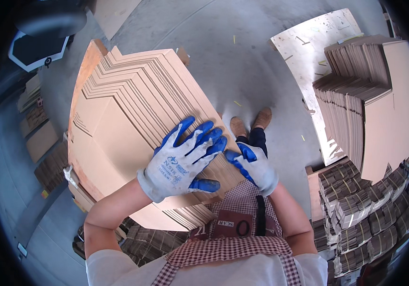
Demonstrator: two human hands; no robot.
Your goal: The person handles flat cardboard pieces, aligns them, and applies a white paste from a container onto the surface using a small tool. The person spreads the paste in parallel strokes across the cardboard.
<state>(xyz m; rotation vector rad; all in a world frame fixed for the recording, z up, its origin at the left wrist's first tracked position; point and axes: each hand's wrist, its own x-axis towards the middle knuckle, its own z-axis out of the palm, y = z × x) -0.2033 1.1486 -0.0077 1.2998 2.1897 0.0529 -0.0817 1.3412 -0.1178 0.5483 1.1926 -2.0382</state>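
So the stepped stack of flat tan cardboard sheets [140, 95] sits along the left edge of the orange-brown wooden board [81, 78]. Left hand [178, 162], in a grey-and-blue glove, lies fingers spread on top; the matching right hand [256, 167] curls at the edges, can't tell if it's pinching any. I'd press evenly and keep those steps even.

Cardboard sheets [140, 102] lie, apparently on a board [81, 76], left of another stack [369, 112].
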